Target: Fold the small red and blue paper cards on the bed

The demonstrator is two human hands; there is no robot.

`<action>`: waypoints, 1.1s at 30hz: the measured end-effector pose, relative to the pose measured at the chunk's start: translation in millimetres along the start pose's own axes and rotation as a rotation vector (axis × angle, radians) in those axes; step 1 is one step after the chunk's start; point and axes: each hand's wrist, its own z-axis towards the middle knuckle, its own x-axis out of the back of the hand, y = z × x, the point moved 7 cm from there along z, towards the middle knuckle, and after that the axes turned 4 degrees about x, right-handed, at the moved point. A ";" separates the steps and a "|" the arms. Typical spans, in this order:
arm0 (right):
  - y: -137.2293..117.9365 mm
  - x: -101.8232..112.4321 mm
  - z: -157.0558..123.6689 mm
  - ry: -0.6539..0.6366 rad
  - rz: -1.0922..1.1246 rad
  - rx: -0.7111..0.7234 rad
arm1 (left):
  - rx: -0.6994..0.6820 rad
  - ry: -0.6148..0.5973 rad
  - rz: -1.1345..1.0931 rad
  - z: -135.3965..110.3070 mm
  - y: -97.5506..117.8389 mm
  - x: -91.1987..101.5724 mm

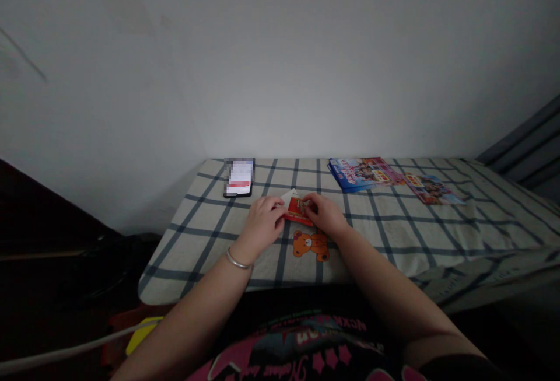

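A small folded piece of paper (296, 209), red with gold print on one part and white on another, is between my two hands just above the checked tablecloth. My left hand (265, 217), with a silver bangle at the wrist, pinches its left edge. On the other side my right hand (322, 212) grips the right end, fingers bent over it. My fingers hide part of the paper at both ends. Just below it, a brown teddy bear picture (310, 245) shows on the cloth.
A phone (240, 178) with a lit screen lies at the back left. Toward the back right are a stack of colourful printed sheets (361, 174) and another printed sheet (434, 188). The checked tablecloth (210, 235) reaches the white wall (284, 66) behind.
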 end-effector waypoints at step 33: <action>-10.9 -1.2 1.9 -0.079 0.004 0.097 | -0.054 -0.013 -0.020 -1.8 6.4 -6.5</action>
